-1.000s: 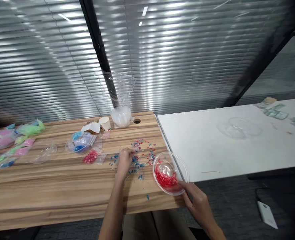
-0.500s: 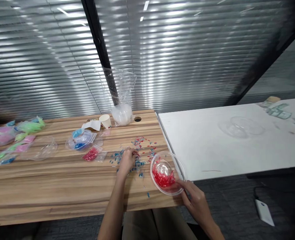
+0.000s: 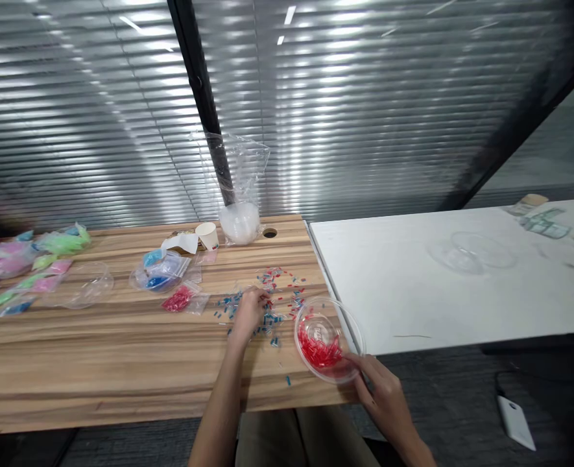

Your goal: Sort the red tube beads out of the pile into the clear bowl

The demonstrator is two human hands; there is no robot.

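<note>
My right hand (image 3: 380,389) grips the rim of a clear plastic bowl (image 3: 357,327) at its lower right, thumb beneath and fingers on the edge. Small red tube beads (image 3: 320,350) lie heaped inside the bowl, which sits tilted at the table's right edge. Left of it, my left hand (image 3: 250,312) is down among scattered blue tube beads (image 3: 271,319), its fingertips pinched together. Whatever is between those fingertips is too small to make out. More loose beads, red mixed with blue (image 3: 273,279), spread over the wood just beyond that hand.
A zip bag of red beads (image 3: 178,298), a clear bowl holding blue bags (image 3: 157,275), a paper cup (image 3: 207,235) and a bagged stack of white bowls (image 3: 239,224) stand on the wooden table (image 3: 121,376). Colourful bags (image 3: 11,259) lie far left. A white table (image 3: 388,279) adjoins at right.
The view has shifted very slightly. Both hands keep nearly the same places, the left among the beads and the right on the bowl's rim.
</note>
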